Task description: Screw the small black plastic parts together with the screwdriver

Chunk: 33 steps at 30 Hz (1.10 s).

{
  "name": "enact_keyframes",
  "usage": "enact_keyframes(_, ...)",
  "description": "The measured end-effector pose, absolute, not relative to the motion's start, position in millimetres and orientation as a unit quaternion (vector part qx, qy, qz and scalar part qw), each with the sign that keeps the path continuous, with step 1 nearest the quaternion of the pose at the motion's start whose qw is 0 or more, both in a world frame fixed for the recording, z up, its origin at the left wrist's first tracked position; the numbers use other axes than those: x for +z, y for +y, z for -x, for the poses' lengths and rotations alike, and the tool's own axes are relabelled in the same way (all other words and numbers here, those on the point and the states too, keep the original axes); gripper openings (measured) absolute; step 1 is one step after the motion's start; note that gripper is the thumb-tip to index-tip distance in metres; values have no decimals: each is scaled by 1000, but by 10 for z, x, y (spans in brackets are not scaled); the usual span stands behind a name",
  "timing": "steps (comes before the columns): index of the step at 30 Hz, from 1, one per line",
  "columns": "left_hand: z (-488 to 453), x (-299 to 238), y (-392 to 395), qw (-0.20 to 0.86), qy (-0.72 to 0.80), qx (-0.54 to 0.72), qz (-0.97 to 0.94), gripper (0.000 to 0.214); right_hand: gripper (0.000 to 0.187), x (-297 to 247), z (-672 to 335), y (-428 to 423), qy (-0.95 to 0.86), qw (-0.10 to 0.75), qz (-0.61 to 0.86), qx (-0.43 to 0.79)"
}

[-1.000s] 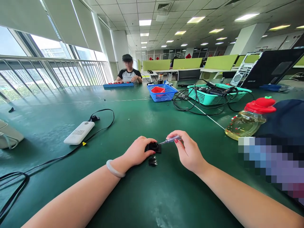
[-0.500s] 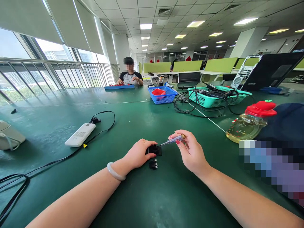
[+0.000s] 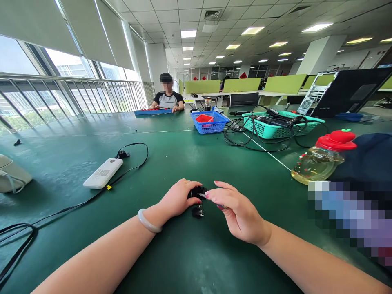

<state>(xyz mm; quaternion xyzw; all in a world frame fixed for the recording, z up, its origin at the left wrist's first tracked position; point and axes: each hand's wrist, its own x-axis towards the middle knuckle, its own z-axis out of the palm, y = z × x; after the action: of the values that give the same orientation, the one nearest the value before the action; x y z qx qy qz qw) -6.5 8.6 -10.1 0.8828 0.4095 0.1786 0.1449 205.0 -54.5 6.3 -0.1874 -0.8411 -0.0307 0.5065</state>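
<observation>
My left hand (image 3: 177, 198) rests on the green table (image 3: 171, 253), thumb and fingers closed round a small black plastic part (image 3: 197, 192). My right hand (image 3: 240, 208) is closed on a screwdriver (image 3: 202, 195), whose handle is mostly hidden behind the fingers. The visible shaft points left at the black part; whether the tip touches it I cannot tell. Just below, apart from both hands, lies another small black piece (image 3: 197, 211) with several metal prongs.
A white power bank (image 3: 103, 173) and a black cable (image 3: 70, 207) lie to the left. At right stands a red-lidded bottle (image 3: 321, 161). Farther back are a blue basket (image 3: 210, 126), a teal basket (image 3: 266, 130) with cables, and a person (image 3: 168, 98) seated at a blue tray (image 3: 154, 112).
My right hand has turned over and come lower and closer to the black part, the screwdriver now mostly covered by its fingers. My left hand has stayed put.
</observation>
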Motion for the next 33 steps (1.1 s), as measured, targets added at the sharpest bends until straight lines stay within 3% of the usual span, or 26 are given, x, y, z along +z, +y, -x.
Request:
enact_keyframes(10,59,-91,82,139,410,175,-884,39,37,45,-2023,-546,-877,432,204,-50)
enact_keyframes(18,51,-90,87,129,406,177,-887,40,10,49,-2018,-545,-882,414,223,5)
enact_keyframes(27,58,-78,75,135,409,178,-885,38,37,99,-2043,-574,-887,410,211,-44)
enact_keyframes(33,55,-73,77,133,403,180,-888,39,38,116,-2003,-606,-899,380,212,-57)
